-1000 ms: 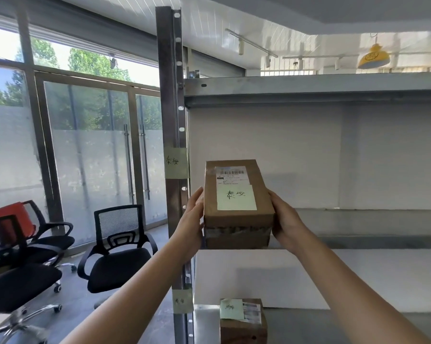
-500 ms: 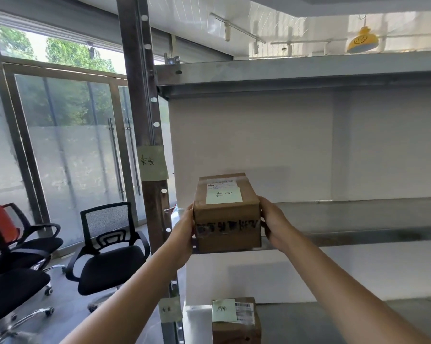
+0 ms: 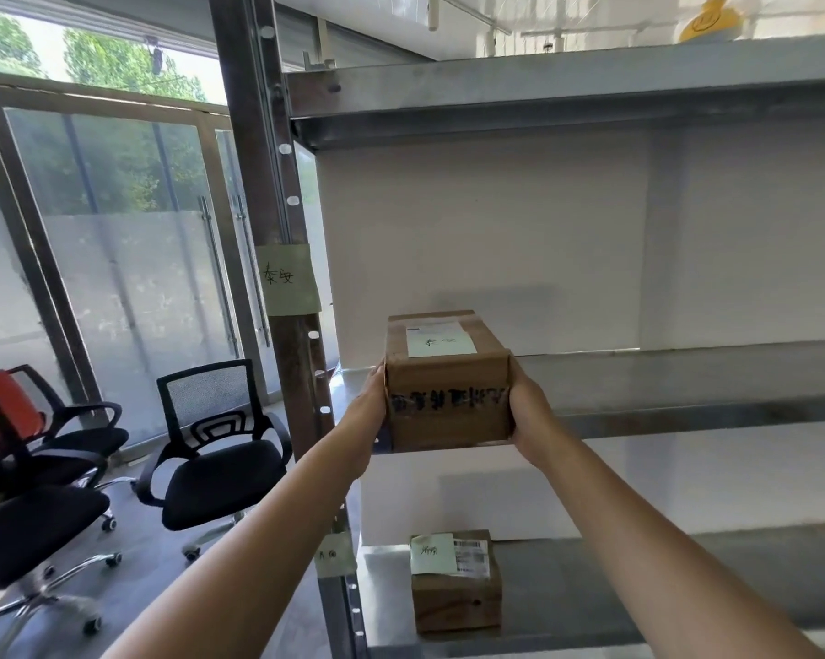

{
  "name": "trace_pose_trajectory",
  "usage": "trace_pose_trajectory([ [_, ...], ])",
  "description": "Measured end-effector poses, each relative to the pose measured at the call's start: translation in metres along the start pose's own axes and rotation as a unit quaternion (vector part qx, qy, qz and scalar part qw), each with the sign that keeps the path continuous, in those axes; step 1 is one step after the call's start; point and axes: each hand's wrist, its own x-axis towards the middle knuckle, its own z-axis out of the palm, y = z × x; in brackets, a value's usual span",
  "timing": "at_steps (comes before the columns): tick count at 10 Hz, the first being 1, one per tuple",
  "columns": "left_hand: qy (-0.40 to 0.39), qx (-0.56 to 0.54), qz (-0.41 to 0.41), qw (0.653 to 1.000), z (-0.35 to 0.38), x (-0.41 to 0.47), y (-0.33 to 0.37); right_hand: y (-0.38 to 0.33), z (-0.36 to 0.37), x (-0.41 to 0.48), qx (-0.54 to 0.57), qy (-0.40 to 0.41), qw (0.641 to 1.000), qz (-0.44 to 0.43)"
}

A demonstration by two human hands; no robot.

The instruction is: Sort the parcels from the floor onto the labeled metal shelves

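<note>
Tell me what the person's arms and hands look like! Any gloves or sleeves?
No gloves, and no sleeves in view. The left hand and right hand are bare. The left forearm and right forearm are bare too, right down to the picture's edge. No watch, bracelet or ring shows.

Both bare arms stretched forward, a grip on each side of a parcel.
Left grip [image 3: 368, 411] and right grip [image 3: 528, 413] press against opposite sides of the parcel [image 3: 448, 397], fingers lying along it, forearms converging, wrists about level.
</note>
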Motion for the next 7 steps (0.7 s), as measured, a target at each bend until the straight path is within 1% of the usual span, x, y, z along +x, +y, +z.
trace_pose_trajectory([
  [1,-0.012,-0.002,-0.008,1.000,-0.002,-0.003,0.004,0.000,0.002,-0.011,-0.031,-0.002,0.999,-0.023],
  [2,-0.016,-0.001,-0.007,1.000,-0.005,-0.005,0.004,-0.001,0.005,-0.021,-0.058,0.019,0.997,-0.048],
  [3,-0.019,-0.006,-0.006,1.000,-0.012,-0.006,0.000,-0.002,0.009,-0.033,-0.109,0.045,0.990,-0.074],
  [4,-0.018,-0.032,0.016,0.999,-0.021,-0.013,0.000,-0.003,0.013,-0.044,-0.138,0.059,0.984,-0.091],
  [5,0.005,-0.002,0.108,0.994,-0.027,-0.031,0.005,-0.011,0.018,-0.057,-0.178,0.066,0.973,-0.134],
  [6,0.010,0.018,0.223,0.974,-0.034,-0.048,0.015,-0.020,0.020,-0.062,-0.233,0.120,0.949,-0.175],
  [7,-0.011,0.044,0.264,0.963,-0.038,-0.065,0.021,-0.025,0.022,-0.071,-0.250,0.153,0.934,-0.203],
])
